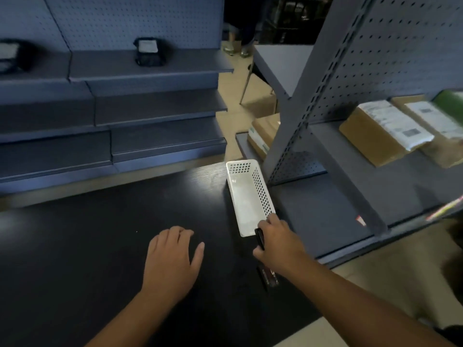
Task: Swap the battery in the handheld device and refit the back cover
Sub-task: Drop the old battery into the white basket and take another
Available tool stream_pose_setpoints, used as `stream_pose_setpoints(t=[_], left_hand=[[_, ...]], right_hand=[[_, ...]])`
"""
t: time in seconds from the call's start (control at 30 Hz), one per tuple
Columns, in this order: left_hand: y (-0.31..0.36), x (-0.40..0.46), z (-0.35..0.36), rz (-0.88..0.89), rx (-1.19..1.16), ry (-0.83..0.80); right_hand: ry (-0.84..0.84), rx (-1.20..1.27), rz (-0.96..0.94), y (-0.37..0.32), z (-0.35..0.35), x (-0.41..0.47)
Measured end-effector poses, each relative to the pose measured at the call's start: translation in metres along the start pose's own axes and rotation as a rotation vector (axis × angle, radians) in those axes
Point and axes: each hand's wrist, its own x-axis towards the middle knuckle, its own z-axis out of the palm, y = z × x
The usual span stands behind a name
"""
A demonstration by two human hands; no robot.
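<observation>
A person's right hand closes around a slim black object, apparently the handheld device or 1 of its parts, at the near end of a white perforated plastic basket on a dark wood-grain table. The object stands on edge between thumb and fingers, its upper end touching or just over the basket's near rim; blur prevents telling which part it is. The basket, seen empty inside, sits at the table's right edge with its long side running away from the camera. Directly under the right wrist, a second dark item with a reddish-brown face lies flat on the table; its identity cannot be made out. The left hand holds nothing, palm down with fingers loosely curled and thumb spread, low over or resting on the table to the left of the right hand. Beyond the table, grey pegboard shelving carries 2 black containers with white labels on an upper shelf. To the right, another grey shelf unit holds cardboard boxes bearing printed labels.
</observation>
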Motion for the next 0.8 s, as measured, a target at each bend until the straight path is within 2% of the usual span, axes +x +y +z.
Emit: stream_pose_setpoints(t=[0.2,0.37,0.53,0.8], left_hand=[[0.008,0.028,0.024,-0.06,0.052,-0.036],[0.013,0.043,0.043,-0.078,0.083,-0.093],[0.007,0.045,0.058,-0.127,0.089,-0.144],[-0.003,0.04,0.058,-0.187,0.072,-0.144]], right_hand=[[0.038,-0.011,-0.061,0.014,0.024,0.098],[-0.014,-0.054,-0.081,0.02,0.067,0.154],[-0.083,-0.104,-0.091,0.029,0.097,0.177],[-0.033,-0.115,-0.128,0.032,0.09,0.173]])
